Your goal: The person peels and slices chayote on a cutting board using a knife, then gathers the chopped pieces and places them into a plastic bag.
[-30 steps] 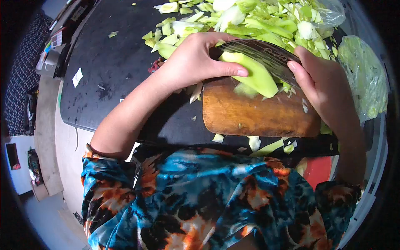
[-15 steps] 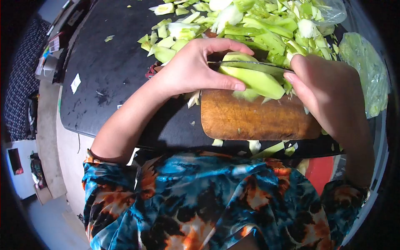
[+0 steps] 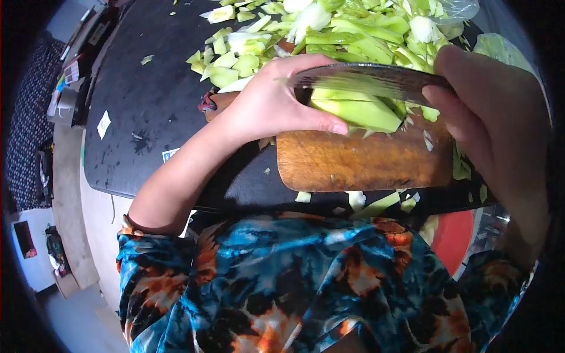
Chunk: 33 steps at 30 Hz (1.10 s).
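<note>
A pale green vegetable stem (image 3: 359, 113), cut lengthwise, lies on the wooden cutting board (image 3: 365, 162). My left hand (image 3: 282, 97) grips its left end, the thumb along the near side and the fingers curled over the far side. In my right hand (image 3: 485, 103) is a knife (image 3: 371, 79); the dark blade is raised just above the stem, its left end near my left hand, and smeared by motion. My right fingers close around the knife's right end, and its handle is hidden by them.
Many green peelings and leaf pieces (image 3: 365, 35) are heaped behind the board on the black table (image 3: 141, 100). Plastic bags (image 3: 500, 50) lie at the far right. Scraps dot the table's near edge, and a red basin (image 3: 453, 241) shows below it.
My right hand has lifted the knife out of the stem and moved right. The cut halves now lie closer together, still under my left hand.
</note>
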Tool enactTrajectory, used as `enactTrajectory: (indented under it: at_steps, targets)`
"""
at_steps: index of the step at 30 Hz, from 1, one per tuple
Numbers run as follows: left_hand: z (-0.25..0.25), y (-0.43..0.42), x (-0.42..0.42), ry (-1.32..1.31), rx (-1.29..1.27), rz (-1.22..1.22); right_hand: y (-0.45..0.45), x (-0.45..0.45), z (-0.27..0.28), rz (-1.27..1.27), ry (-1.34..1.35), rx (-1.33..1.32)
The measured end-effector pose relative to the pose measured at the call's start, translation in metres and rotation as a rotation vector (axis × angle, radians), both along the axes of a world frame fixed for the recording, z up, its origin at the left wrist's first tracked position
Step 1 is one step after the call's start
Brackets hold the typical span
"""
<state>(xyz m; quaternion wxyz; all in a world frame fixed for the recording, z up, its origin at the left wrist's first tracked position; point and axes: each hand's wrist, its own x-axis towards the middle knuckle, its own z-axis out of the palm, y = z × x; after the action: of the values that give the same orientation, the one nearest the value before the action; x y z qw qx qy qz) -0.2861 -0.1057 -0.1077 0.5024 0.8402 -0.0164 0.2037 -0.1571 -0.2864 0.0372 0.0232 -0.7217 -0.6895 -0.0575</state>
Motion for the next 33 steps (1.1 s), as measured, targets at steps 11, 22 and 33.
enactTrajectory:
  at_steps: [11,22,33]
  targets:
    - [-0.009,-0.001,0.004,0.064,-0.183,-0.012,-0.013,-0.001,-0.019,-0.038,0.037,0.089]
    - [-0.002,0.002,0.004,0.129,-0.115,-0.051,-0.009,-0.007,-0.024,-0.028,-0.007,0.087]
    - [-0.004,0.001,0.005,0.141,-0.148,-0.038,-0.012,0.0,-0.024,-0.036,0.049,0.078]
